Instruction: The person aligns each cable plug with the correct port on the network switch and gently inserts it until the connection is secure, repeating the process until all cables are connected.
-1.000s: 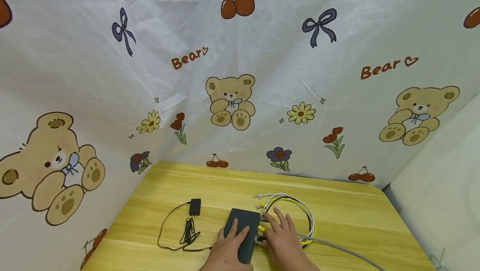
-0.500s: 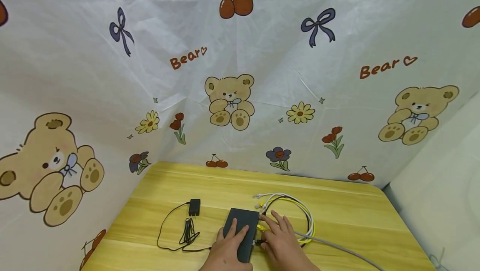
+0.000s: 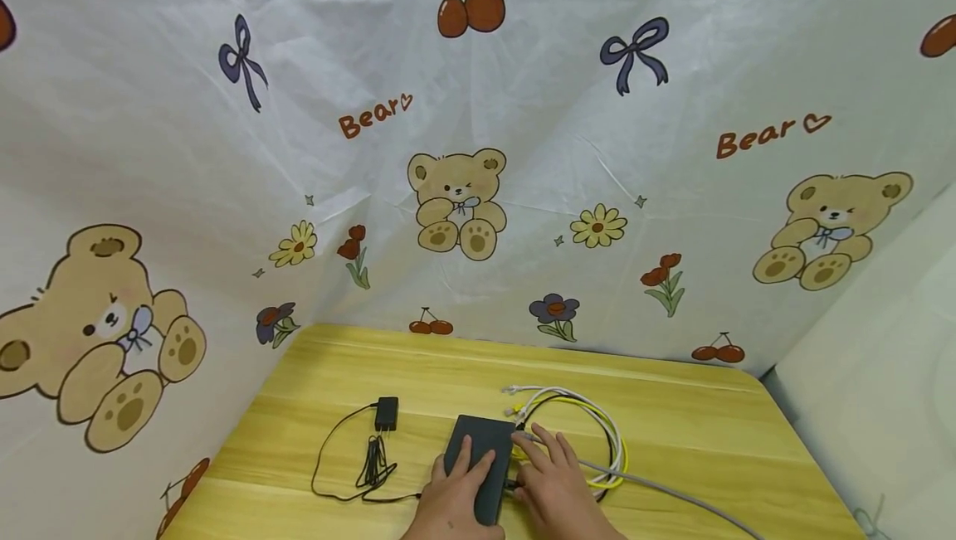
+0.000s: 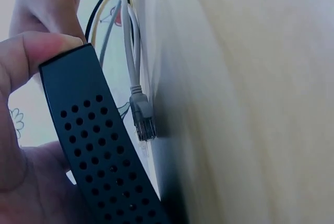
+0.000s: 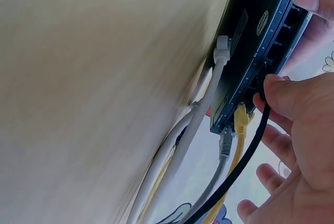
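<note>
Evidently the switch [image 3: 496, 474] lies on the table [image 3: 717, 440] at 6 o'clock in the head view. The left hand [image 3: 457, 500] grips it, two fingers spread over the top and the thumb hooked at the 6 o'clock end. The right hand [image 3: 556, 482], at 3 o'clock from the switch, pinches the black cable [image 5: 245, 160] between thumb and forefinger at the ports, its other fingers loosely bent. Whether that plug is fully seated I cannot tell. A yellow plug [image 5: 240, 122] and a grey plug [image 5: 225, 145] sit in ports. Coiled cables [image 3: 612, 430] lie at 2 o'clock, the adapter [image 3: 386, 413] at 10.
</note>
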Tool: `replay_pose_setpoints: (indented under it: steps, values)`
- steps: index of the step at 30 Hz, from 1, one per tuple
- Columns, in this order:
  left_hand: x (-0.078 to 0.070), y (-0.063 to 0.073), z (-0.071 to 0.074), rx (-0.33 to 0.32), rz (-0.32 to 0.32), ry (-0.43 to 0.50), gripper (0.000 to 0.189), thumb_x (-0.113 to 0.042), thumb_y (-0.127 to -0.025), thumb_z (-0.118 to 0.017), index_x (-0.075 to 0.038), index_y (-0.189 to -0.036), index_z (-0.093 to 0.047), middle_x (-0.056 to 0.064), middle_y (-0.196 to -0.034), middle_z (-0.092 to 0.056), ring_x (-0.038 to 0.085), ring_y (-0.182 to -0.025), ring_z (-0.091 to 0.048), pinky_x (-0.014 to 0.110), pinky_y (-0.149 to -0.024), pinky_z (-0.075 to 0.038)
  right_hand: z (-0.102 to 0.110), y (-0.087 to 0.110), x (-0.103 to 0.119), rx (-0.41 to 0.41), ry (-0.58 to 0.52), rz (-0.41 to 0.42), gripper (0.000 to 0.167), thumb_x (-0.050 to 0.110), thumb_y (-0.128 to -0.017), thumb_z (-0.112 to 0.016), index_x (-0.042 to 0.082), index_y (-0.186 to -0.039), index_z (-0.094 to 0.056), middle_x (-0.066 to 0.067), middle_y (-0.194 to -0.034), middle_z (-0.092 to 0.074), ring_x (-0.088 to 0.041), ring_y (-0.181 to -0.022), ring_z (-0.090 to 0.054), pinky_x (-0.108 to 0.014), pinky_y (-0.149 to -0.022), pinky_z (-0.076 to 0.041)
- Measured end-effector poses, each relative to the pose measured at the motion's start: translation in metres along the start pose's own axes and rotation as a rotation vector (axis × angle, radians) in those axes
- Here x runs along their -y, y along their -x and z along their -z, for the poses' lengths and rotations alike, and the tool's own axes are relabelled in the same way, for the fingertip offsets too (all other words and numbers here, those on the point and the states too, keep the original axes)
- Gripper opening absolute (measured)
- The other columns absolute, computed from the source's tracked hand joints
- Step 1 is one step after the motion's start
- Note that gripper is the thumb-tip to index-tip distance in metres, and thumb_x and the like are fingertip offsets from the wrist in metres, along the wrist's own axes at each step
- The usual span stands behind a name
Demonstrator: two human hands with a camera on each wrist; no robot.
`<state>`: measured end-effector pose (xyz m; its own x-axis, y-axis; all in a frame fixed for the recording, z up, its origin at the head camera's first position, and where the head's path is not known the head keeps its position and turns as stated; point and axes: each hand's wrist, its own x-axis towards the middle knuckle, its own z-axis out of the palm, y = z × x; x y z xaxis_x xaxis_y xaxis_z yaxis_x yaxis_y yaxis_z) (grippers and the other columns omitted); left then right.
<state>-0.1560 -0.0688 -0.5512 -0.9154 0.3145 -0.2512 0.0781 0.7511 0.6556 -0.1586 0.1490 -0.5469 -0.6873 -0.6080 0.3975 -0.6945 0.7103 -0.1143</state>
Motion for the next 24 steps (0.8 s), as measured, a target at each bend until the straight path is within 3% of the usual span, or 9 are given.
replay_pose_setpoints:
  steps: [10,19,24]
  values:
    - [-0.004,-0.002,-0.001,0.009,0.001,-0.051,0.092,-0.056,-0.071,-0.082,-0.031,-0.152,-0.045,0.017,-0.163,-0.025,0.067,-0.134,-0.026,0.080,-0.086,-0.036,-0.002,-0.002,0.002,0.080,-0.097,-0.036,0.015,0.021,-0.090,-0.073,0.023,-0.081,-0.061,-0.011,-0.146,-0.053,-0.043,-0.138,-0.040,-0.069,-0.100,-0.039]
    - [-0.008,0.001,0.005,0.031,0.010,0.011,0.093,-0.054,-0.071,-0.082,-0.029,-0.152,-0.044,0.017,-0.164,-0.022,0.070,-0.133,-0.023,0.082,-0.086,-0.034,0.001,0.000,0.002,-0.011,-0.068,-0.043,0.015,0.022,-0.084,-0.080,0.026,-0.086,-0.065,-0.008,-0.144,-0.055,-0.042,-0.135,-0.044,-0.067,-0.098,-0.041]
    - [-0.010,0.002,0.007,0.026,0.009,0.036,0.094,-0.050,-0.072,-0.081,-0.023,-0.153,-0.043,0.020,-0.163,-0.019,0.073,-0.132,-0.019,0.084,-0.084,-0.033,0.008,0.004,0.001,-0.081,-0.017,0.016,0.025,0.028,-0.075,-0.087,0.029,-0.090,-0.067,-0.008,-0.141,-0.056,-0.042,-0.129,-0.049,-0.062,-0.094,-0.047]
